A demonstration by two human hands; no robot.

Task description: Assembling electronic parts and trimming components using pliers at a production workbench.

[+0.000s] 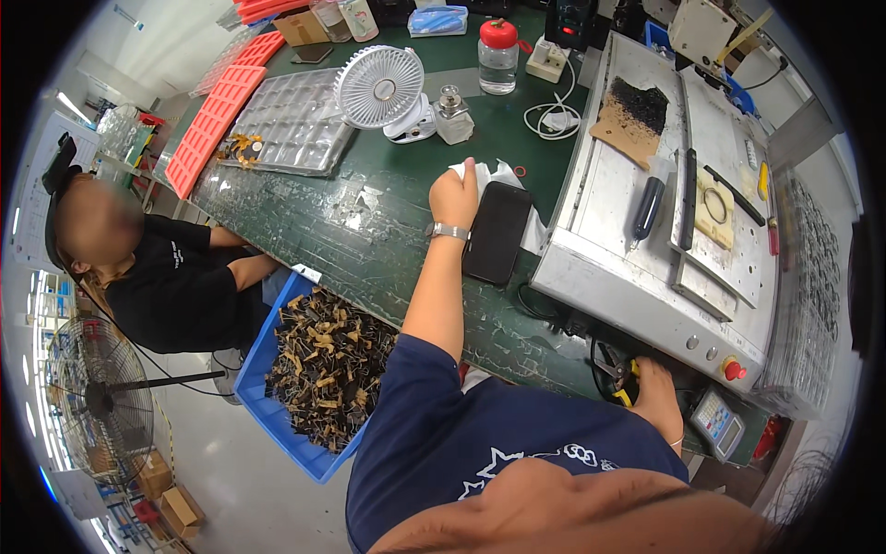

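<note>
My left hand (452, 201), with a metal-banded watch on its wrist, is closed over the green table. White tissue (503, 174) shows on both sides of its fingers, and it appears pinched in them. A black phone (498, 231) lies just right of that wrist, partly over the tissue. At the table's near right edge, my right hand (657, 399) is closed around yellow-handled pliers (624, 397). Its palm hides part of the handles; the metal end points away from the hand, beside a black cable.
A metal-topped machine (572, 268) with a red button (732, 369) fills the right, carrying a dark screwdriver-like tool (648, 210) and black bits. A small fan (380, 88), clear trays (291, 115) and a jar (498, 60) stand farther back. A blue bin (318, 466) of parts and a co-worker (166, 277) are left.
</note>
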